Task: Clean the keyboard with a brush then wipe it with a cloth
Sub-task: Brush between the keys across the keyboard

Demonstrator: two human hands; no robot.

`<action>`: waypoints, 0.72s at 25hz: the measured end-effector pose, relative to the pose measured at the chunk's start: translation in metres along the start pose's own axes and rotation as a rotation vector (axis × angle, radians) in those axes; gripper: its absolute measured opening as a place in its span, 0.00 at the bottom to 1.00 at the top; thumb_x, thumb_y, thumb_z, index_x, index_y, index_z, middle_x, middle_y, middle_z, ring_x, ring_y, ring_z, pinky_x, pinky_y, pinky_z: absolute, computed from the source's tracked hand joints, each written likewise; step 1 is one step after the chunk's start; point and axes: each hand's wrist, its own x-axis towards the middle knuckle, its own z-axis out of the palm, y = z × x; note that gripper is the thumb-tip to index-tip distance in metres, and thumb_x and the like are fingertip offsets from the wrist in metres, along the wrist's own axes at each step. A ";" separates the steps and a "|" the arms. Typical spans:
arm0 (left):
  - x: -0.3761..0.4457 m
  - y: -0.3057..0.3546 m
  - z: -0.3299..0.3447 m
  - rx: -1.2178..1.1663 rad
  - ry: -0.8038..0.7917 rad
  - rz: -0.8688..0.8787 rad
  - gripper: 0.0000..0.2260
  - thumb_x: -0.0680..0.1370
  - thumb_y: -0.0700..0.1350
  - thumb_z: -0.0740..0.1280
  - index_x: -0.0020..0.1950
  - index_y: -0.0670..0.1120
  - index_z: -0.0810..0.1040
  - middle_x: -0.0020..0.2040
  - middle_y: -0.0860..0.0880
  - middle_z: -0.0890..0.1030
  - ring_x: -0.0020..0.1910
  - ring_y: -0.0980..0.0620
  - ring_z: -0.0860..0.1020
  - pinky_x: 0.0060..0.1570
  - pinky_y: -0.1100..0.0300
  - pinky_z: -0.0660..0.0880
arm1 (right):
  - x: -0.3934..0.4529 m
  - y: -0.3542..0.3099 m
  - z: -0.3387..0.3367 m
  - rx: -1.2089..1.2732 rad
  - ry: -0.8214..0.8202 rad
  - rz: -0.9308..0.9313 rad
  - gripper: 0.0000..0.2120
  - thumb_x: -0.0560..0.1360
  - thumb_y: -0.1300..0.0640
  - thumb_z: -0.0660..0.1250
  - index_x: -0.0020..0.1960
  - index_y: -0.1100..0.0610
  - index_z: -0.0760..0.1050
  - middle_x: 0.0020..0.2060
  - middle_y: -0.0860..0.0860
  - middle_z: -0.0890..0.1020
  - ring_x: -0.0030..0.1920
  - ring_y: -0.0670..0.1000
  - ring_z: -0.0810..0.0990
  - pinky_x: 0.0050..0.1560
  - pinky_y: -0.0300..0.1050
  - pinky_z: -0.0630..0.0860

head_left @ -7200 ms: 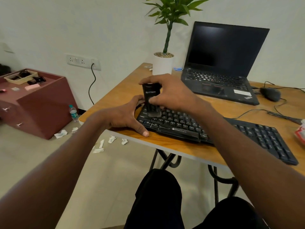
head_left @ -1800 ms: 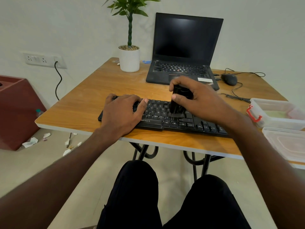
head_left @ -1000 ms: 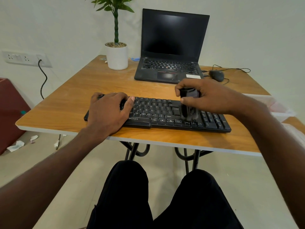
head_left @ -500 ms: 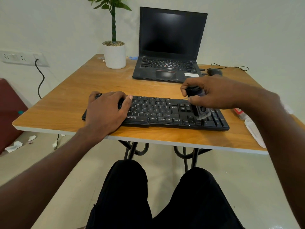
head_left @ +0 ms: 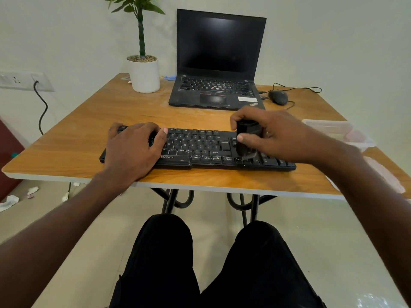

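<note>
Office: desk (head_left: 89,138) with laptop (head_left: 219,61), mouse (head_left: 278,97).

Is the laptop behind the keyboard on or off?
Cannot tell for sure: the laptop stands open, lid upright, but its screen is fully dark with no visible lights.

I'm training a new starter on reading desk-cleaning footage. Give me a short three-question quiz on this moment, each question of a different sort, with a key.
1. True or false: the left hand rests on the left end of the keyboard.
2. Multiple choice: the right hand grips A) a cloth, B) a black brush, C) the mouse.
3. Fill in: the brush bristles touch the keys near the keyboard's ____ end.

Key:
1. True; it lies flat on the keys there.
2. B; the fingers curl round the brush body.
3. Right; between the main key block and the right-hand keys.
</note>
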 end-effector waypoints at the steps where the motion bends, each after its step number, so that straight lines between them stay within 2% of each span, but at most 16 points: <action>1: 0.000 0.000 0.000 0.000 0.001 0.001 0.26 0.86 0.65 0.48 0.59 0.52 0.81 0.53 0.51 0.86 0.53 0.47 0.82 0.73 0.39 0.62 | -0.001 0.000 0.000 -0.002 -0.027 0.006 0.09 0.81 0.49 0.66 0.59 0.38 0.71 0.49 0.39 0.78 0.48 0.40 0.80 0.41 0.34 0.75; 3: 0.000 0.000 0.000 0.001 -0.004 0.000 0.26 0.87 0.65 0.48 0.59 0.52 0.81 0.53 0.50 0.86 0.53 0.47 0.82 0.73 0.39 0.62 | -0.004 0.006 -0.004 -0.108 -0.060 0.056 0.09 0.80 0.49 0.66 0.57 0.37 0.72 0.49 0.40 0.79 0.48 0.43 0.80 0.42 0.41 0.78; 5: 0.001 0.001 0.000 0.013 -0.004 0.001 0.25 0.87 0.65 0.49 0.59 0.52 0.81 0.53 0.50 0.86 0.53 0.47 0.82 0.73 0.40 0.61 | -0.005 0.010 -0.008 -0.167 -0.005 0.077 0.08 0.80 0.47 0.66 0.57 0.37 0.71 0.49 0.43 0.81 0.49 0.46 0.81 0.42 0.46 0.80; 7: 0.001 0.000 0.000 0.014 -0.004 0.000 0.25 0.87 0.65 0.49 0.58 0.52 0.81 0.53 0.50 0.86 0.53 0.47 0.82 0.73 0.40 0.61 | -0.004 0.007 -0.002 0.016 0.055 0.026 0.09 0.82 0.48 0.66 0.61 0.39 0.71 0.52 0.43 0.80 0.51 0.45 0.82 0.42 0.39 0.80; 9: 0.001 0.000 0.000 0.004 -0.004 -0.003 0.26 0.86 0.65 0.48 0.58 0.52 0.81 0.53 0.50 0.86 0.53 0.47 0.82 0.73 0.40 0.61 | -0.003 0.001 0.005 0.136 0.026 -0.030 0.09 0.83 0.50 0.66 0.62 0.41 0.72 0.54 0.40 0.79 0.54 0.43 0.82 0.44 0.37 0.80; 12: 0.001 0.000 0.001 0.015 -0.008 -0.005 0.26 0.86 0.65 0.48 0.58 0.53 0.81 0.53 0.50 0.86 0.53 0.48 0.82 0.73 0.40 0.61 | -0.003 0.000 0.004 0.101 -0.052 -0.014 0.09 0.81 0.53 0.66 0.57 0.39 0.73 0.53 0.37 0.78 0.56 0.41 0.79 0.45 0.40 0.79; 16: 0.001 0.000 0.001 0.020 -0.010 -0.012 0.25 0.86 0.65 0.48 0.58 0.53 0.81 0.53 0.50 0.86 0.54 0.47 0.82 0.74 0.40 0.60 | -0.004 0.001 0.007 0.106 0.045 -0.020 0.09 0.82 0.51 0.65 0.59 0.38 0.71 0.52 0.40 0.79 0.53 0.45 0.81 0.44 0.43 0.81; 18: 0.001 0.000 0.001 0.017 -0.016 -0.011 0.26 0.86 0.65 0.48 0.58 0.53 0.81 0.53 0.50 0.86 0.54 0.47 0.82 0.74 0.39 0.60 | -0.004 -0.001 0.008 0.125 -0.001 -0.048 0.10 0.82 0.53 0.66 0.58 0.38 0.71 0.53 0.39 0.78 0.54 0.44 0.80 0.45 0.42 0.80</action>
